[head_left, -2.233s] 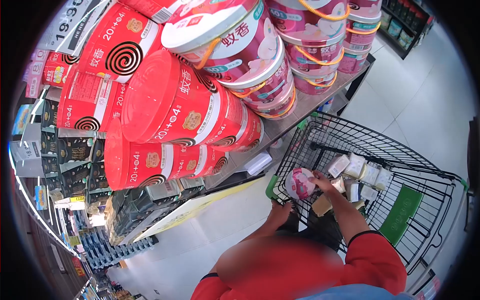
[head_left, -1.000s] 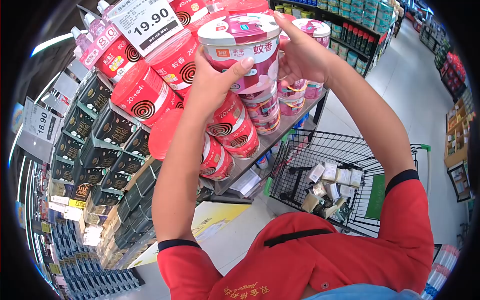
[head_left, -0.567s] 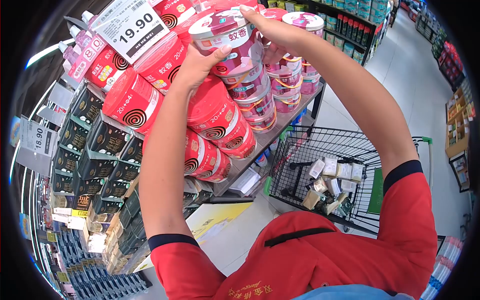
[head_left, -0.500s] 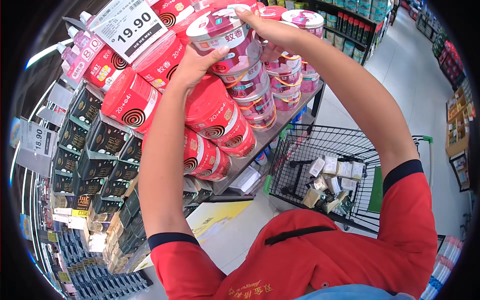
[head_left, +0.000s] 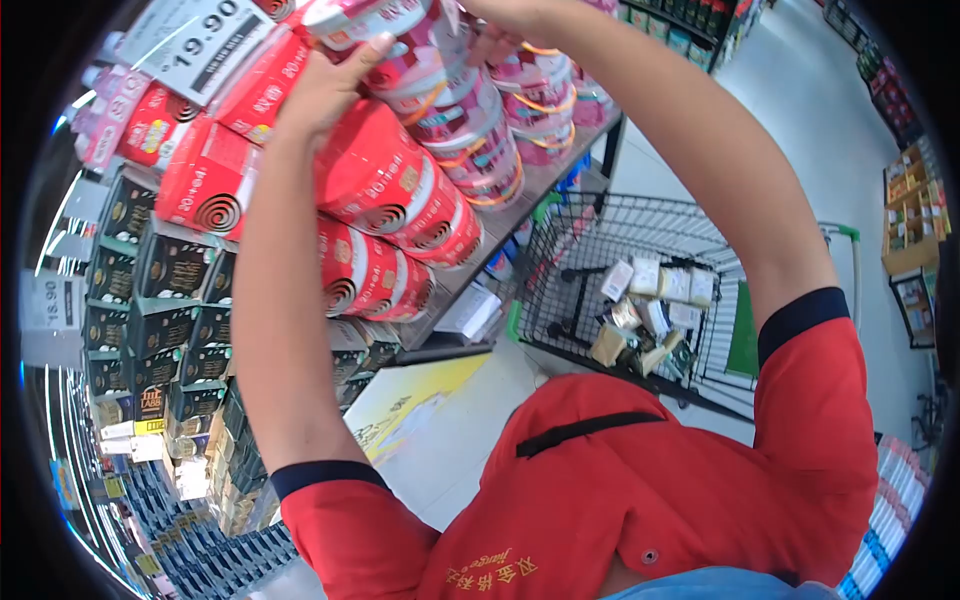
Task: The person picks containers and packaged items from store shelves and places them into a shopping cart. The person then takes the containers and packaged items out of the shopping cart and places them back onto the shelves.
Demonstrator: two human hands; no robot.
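Note:
Both hands are at the top edge of the view, around a pink-and-white tub [head_left: 372, 38] on top of a stack of similar tubs [head_left: 465, 135] with orange handles. My left hand [head_left: 325, 88] is against the tub's left side, thumb laid across its front. On the far right side of the tub is my right hand [head_left: 500, 25], partly cut off by the frame edge. Red tubs [head_left: 375, 170] with black spirals stand stacked just below and left of the pink ones.
A shopping cart [head_left: 640, 215] holding several small boxes [head_left: 645, 275] is at the right of the shelf. Price signs [head_left: 205, 45], dark green boxes [head_left: 165, 270] and a yellow-white panel [head_left: 420, 390] lie to the left and below. More shelving [head_left: 910, 205] stands far right.
Earlier the pink tub was held down by the cart, then raised with both hands above the stack. Since then the hands and stack have shifted up and left in view.

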